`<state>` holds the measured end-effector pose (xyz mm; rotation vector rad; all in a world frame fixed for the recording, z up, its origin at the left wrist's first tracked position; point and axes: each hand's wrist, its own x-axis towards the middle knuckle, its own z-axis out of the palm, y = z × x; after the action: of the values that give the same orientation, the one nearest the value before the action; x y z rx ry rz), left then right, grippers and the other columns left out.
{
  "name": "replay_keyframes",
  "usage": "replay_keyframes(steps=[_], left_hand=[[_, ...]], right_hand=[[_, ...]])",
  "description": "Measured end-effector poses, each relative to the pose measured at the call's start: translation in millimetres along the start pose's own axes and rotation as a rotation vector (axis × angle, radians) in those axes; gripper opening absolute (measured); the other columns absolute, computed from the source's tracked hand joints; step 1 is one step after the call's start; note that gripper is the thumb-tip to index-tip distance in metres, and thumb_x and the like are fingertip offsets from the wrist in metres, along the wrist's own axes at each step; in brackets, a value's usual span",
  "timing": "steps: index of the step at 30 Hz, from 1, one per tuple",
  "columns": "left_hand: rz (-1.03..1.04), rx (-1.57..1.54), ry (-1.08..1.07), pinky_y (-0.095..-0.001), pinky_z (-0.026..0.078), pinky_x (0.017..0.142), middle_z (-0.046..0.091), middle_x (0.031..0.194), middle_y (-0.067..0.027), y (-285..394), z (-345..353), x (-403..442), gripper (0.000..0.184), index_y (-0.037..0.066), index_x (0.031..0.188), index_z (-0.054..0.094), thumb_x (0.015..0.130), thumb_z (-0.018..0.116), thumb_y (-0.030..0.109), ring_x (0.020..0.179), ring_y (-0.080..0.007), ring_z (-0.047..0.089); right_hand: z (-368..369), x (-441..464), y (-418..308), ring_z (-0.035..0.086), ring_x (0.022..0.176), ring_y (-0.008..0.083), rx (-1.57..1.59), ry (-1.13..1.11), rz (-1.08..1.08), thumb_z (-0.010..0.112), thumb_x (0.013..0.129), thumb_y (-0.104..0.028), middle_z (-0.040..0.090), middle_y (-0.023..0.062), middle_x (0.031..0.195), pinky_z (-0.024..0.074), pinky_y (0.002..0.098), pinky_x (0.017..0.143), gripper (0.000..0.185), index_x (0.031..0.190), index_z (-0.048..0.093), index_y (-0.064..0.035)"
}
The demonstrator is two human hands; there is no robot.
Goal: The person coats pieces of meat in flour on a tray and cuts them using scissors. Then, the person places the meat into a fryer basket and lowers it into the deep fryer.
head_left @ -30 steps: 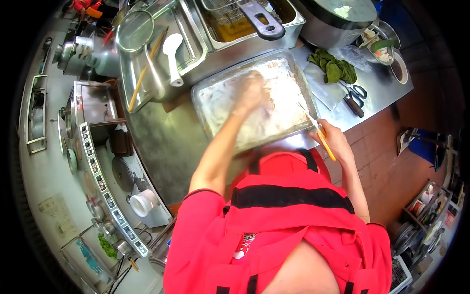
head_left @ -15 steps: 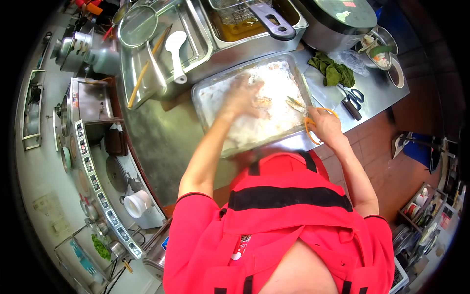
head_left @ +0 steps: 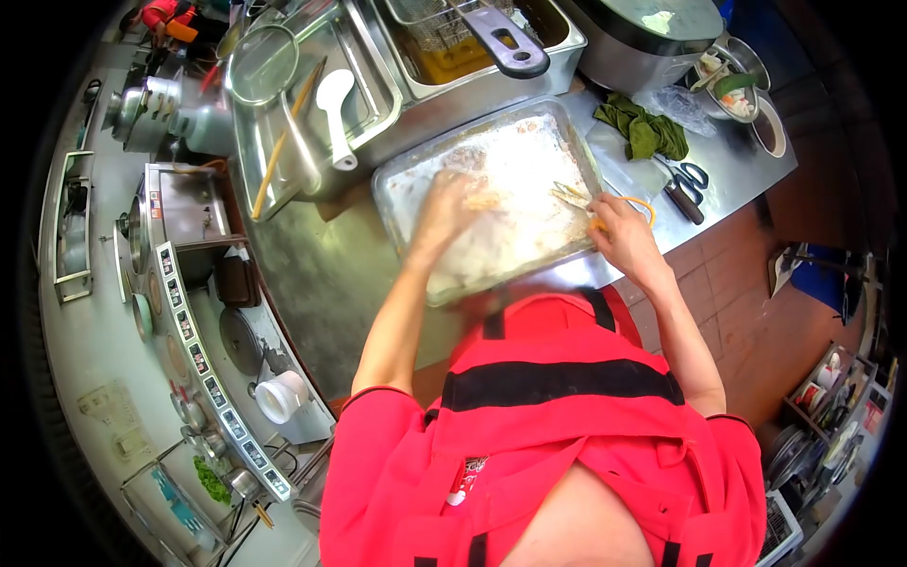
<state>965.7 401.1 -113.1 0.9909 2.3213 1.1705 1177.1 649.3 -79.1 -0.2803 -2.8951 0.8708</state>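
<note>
A rectangular metal tray (head_left: 397, 241) with white powder and brownish bits lies on the steel counter. Over its left half is my left hand (head_left: 446, 213), fingers bent around a pale, floury piece (head_left: 484, 200) whose outline is blurred. At the tray's right edge my right hand (head_left: 624, 236) is closed on orange-handled scissors (head_left: 570, 197). The blades point left over the powder, slightly apart.
Behind the tray stands a fryer with a basket (head_left: 505, 42). A strainer (head_left: 265, 64) and white paddle (head_left: 335, 113) rest at the back left. To the right lie a green cloth (head_left: 644, 128) and black-handled scissors (head_left: 693, 178). Another person (head_left: 162, 14) is far off.
My left hand has moved left and its fingers have bent in around the floury piece. My right hand has turned the scissors, blades now over the tray, compared with a second ago.
</note>
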Motion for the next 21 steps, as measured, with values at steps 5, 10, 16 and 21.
replay_keyframes(steps=[5, 10, 16, 21], left_hand=[[-0.112, -0.124, -0.036, -0.0421, 0.035, 0.113, 0.038, 0.149, -0.024, -32.4, 12.9, 12.7, 0.06, 0.006, 0.126, 0.06, 0.07, 0.08, 0.012, 0.136, -0.0403, 0.041], [-0.275, 0.504, -0.372, -0.0405, 0.026, 0.12, 0.016, 0.162, -0.0198, 6.1, -5.1, 67.2, 0.09, 0.01, 0.151, 0.033, 0.075, 0.081, 0.017, 0.145, -0.0359, 0.028], [-0.432, 0.46, -0.532, -0.0422, 0.03, 0.117, 0.019, 0.16, -0.0215, -12.5, -3.0, 92.1, 0.094, 0.007, 0.154, 0.023, 0.079, 0.078, 0.017, 0.143, -0.0363, 0.03], [-0.314, 0.464, -0.45, -0.0423, 0.04, 0.107, 0.041, 0.144, -0.0241, 2.6, -7.7, 72.2, 0.078, 0.002, 0.145, 0.037, 0.081, 0.077, 0.019, 0.127, -0.0344, 0.048]], right_hand=[[5.2, -6.5, -5.0, 0.063, 0.097, 0.0377, 0.112, -0.068, 0.001, 0.069, 0.08, -0.012, 0.064, 0.0171, 0.11, 0.0517, 0.0436, 0.085, 0.03, 0.107, 0.064, -0.0003], [-0.3, -7.8, -4.8, 0.063, 0.097, 0.0378, 0.153, -0.05, 0.019, 0.068, 0.082, -0.012, 0.064, 0.0174, 0.107, 0.0513, 0.0437, 0.084, 0.028, 0.107, 0.064, -0.0006], [2.0, -14.3, -2.0, 0.062, 0.096, 0.0383, 0.18, -0.045, 0.069, 0.068, 0.083, -0.013, 0.063, 0.0174, 0.104, 0.0507, 0.0436, 0.081, 0.026, 0.106, 0.063, -0.0006], [2.9, -14.5, -1.2, 0.062, 0.095, 0.0386, 0.185, -0.045, 0.042, 0.067, 0.084, -0.013, 0.063, 0.0178, 0.102, 0.0504, 0.0438, 0.08, 0.024, 0.105, 0.064, -0.0006]])
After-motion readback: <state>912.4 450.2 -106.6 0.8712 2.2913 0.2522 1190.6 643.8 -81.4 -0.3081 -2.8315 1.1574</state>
